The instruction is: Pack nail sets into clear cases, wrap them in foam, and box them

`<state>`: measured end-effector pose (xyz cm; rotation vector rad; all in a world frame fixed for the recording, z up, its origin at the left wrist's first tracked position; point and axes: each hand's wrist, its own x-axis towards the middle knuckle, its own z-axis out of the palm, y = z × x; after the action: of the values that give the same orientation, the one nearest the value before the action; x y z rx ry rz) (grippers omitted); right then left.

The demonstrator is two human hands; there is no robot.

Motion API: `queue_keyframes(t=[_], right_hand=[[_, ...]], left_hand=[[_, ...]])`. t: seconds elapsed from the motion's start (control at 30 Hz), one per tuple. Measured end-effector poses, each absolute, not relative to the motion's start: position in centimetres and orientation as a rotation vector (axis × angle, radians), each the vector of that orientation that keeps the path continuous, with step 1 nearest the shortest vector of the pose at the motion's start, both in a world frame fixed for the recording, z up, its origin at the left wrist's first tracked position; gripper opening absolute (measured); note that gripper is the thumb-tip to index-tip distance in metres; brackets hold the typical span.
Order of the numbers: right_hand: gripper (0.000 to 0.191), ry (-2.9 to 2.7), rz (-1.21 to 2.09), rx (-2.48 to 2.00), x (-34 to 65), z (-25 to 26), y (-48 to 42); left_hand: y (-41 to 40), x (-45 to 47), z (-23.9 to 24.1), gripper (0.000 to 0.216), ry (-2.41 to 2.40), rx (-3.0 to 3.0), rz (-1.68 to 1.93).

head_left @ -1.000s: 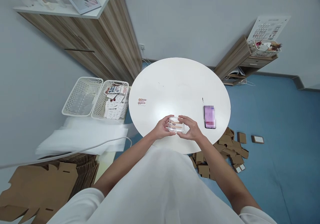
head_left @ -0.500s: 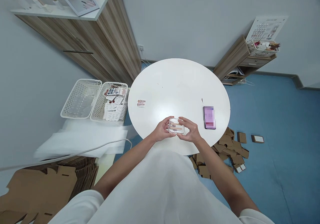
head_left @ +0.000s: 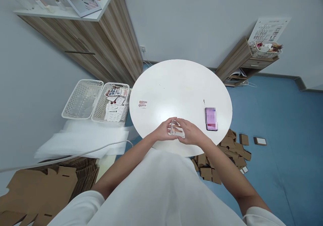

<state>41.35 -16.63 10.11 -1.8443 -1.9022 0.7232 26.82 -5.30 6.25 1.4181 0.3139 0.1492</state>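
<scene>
A small clear plastic box (head_left: pixel 177 130) is held between both hands over the near edge of the white oval table (head_left: pixel 176 84). My left hand (head_left: pixel 163 131) grips its left end, fingers and thumb curled around it. My right hand (head_left: pixel 190 132) closes over the right end, its fingers lying across the upper edge and covering part of the box. Through the clear plastic show finger-coloured shapes; I cannot tell whether something lies inside. To the left on the table is a small card of press-on nails (head_left: pixel 142 104). A phone (head_left: pixel 211 119) lies at the right.
Two white baskets (head_left: pixel 83 100) stand left of the table, the nearer one with nail cards (head_left: pixel 114 108) in it. White foam sheets (head_left: pixel 83 140) and flat cardboard boxes (head_left: pixel 42 192) lie below. More small cardboard boxes (head_left: pixel 232 148) are on the floor at right.
My right hand has shifted left and wrapped further over the box. The box now looks tilted, with its left end more visible. The phone and the card stay where they were.
</scene>
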Motion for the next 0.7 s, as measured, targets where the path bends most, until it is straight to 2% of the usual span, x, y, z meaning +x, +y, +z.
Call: queue_keyframes(t=[0.17,0.43,0.53,0.7], right_hand=[[0.075,-1.963,0.875,-1.972,41.3,11.0,-16.2],[0.065,-2.016,0.986,-1.91,40.9,11.3,-16.1],[0.064,-1.939,0.949,-1.945,40.7,11.6,-16.1],[0.055,-1.755,1.124,-1.955,42.3,12.1,-15.8]], left_hand=[[-5.6,26.8,6.7,0.07,0.353,1.467,0.124],[-6.3,26.4,5.2,0.054,0.413,1.349,0.175],[-6.1,26.4,4.9,0.055,0.429,1.293,0.166],[-5.7,26.0,4.7,0.062,0.52,1.187,0.145]])
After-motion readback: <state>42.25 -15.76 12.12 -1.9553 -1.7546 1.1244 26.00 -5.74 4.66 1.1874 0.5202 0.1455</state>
